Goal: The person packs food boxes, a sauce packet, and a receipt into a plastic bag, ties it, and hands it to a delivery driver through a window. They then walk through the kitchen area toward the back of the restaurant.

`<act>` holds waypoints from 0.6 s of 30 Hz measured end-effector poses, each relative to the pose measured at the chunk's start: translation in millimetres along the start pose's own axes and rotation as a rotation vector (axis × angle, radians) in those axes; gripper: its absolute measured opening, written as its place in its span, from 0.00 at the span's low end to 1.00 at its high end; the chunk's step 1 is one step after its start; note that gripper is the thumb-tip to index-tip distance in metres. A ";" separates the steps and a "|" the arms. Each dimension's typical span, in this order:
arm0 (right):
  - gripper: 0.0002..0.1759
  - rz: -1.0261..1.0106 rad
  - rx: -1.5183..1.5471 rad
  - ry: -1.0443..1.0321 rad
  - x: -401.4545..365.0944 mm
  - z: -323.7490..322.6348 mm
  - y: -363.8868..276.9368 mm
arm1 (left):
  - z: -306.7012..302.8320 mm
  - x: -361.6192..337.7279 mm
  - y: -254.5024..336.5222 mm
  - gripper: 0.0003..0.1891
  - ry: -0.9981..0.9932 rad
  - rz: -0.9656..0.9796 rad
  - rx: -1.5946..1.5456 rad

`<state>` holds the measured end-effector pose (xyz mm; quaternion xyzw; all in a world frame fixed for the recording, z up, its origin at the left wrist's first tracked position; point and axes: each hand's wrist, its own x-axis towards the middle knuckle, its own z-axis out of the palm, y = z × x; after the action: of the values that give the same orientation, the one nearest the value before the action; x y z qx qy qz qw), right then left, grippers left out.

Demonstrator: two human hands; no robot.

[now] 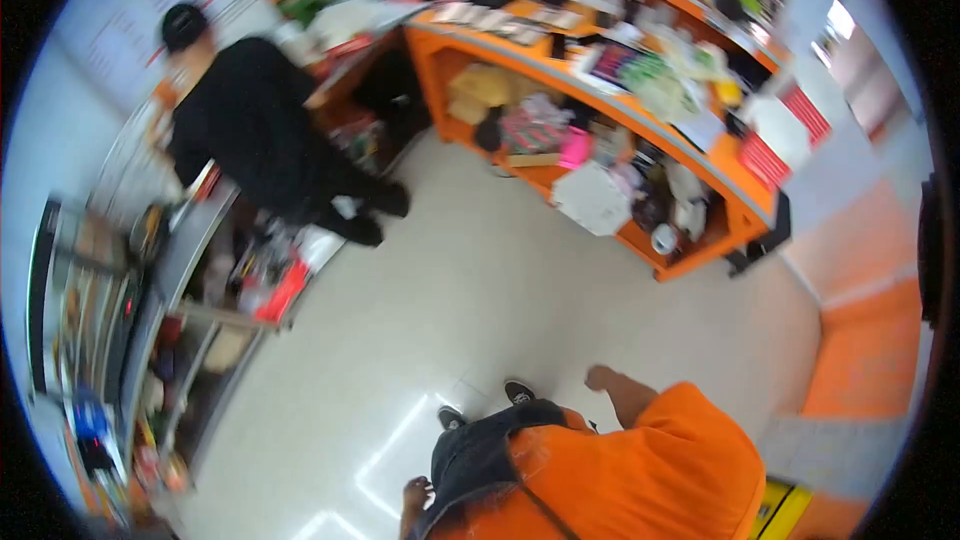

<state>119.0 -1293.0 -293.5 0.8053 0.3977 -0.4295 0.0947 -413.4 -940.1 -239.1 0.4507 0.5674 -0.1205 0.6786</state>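
Observation:
My left hand (pixel 416 492) hangs low by my left side, next to my dark apron (pixel 470 458). Its fingers are curled in, and nothing shows in them. On the other side, my right hand (pixel 600 377) swings out in front of my orange shirt (pixel 640 460), over the floor. It looks closed like a fist, slightly blurred, with nothing visible in it. Neither hand touches furniture. My dark shoes (pixel 519 392) show below the apron, on the pale floor (pixel 480 270).
An orange workbench (pixel 600 90) with phones, papers and bags on top and a cluttered lower shelf stands ahead. A white panel (pixel 592 198) leans against it. At left, a person in black (pixel 250 130) stands at a metal counter (pixel 190 260) with loaded shelves.

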 end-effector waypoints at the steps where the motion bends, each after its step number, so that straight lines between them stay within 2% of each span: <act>1: 0.21 -0.008 -0.061 -0.132 -17.1 13.0 -2.8 | -1.5 -24.6 -3.0 0.11 0.046 0.092 0.076; 2: 0.19 -0.016 -0.102 -0.210 -27.0 24.6 -4.9 | -4.0 -34.7 -4.8 0.12 0.085 0.132 0.373; 4: 0.16 -0.025 -0.157 -0.340 -42.4 48.2 -6.8 | -1.9 -51.2 -17.2 0.13 0.247 -0.040 -0.039; 5: 0.16 -0.053 -0.216 -0.381 -43.5 56.1 -7.0 | -5.7 -56.0 -27.8 0.12 0.291 -0.044 -0.118; 6: 0.16 -0.328 -0.461 -0.516 -32.1 73.1 9.5 | -13.1 -67.6 -36.4 0.12 0.316 -0.035 -0.067; 7: 0.14 -0.072 -0.238 -0.534 -3.3 80.6 19.3 | -18.7 -86.7 -34.5 0.12 0.335 -0.027 -0.008; 8: 0.14 0.040 -0.202 -0.546 -8.9 54.7 -9.5 | -26.8 -99.8 -35.2 0.12 0.350 -0.022 0.056; 9: 0.14 0.154 -0.181 -0.539 -2.4 23.0 -43.0 | -40.7 -95.0 -72.7 0.14 0.373 0.097 0.058; 10: 0.13 0.220 -0.177 -0.513 9.6 -0.8 -75.5 | -57.7 -92.2 -108.4 0.15 0.389 0.129 0.081; 11: 0.13 0.203 -0.239 -0.473 29.2 -21.9 -109.1 | -74.3 -88.3 -140.9 0.15 0.406 0.118 0.102; 13: 0.14 -0.156 -0.601 -0.352 62.3 -78.2 -185.2 | -104.9 -87.3 -199.0 0.15 0.432 0.079 0.130; 14: 0.13 -0.139 -0.404 -0.142 73.1 -92.3 -229.7 | -119.2 -95.0 -220.9 0.15 0.440 0.044 0.122; 16: 0.10 -0.227 0.027 0.268 94.3 -121.8 -319.4 | -155.9 -108.1 -251.1 0.15 0.453 -0.036 0.071; 17: 0.11 -0.209 0.312 0.398 105.9 -125.7 -362.2 | -175.1 -117.6 -263.0 0.15 0.458 -0.077 0.031; 18: 0.11 -0.255 0.351 0.427 99.2 -137.5 -410.2 | -194.0 -127.7 -272.2 0.15 0.467 -0.126 -0.031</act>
<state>-61.0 -896.5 -207.8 0.8250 0.4260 -0.3213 -0.1864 -767.2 -993.0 -246.5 0.4194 0.7378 -0.0461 0.5269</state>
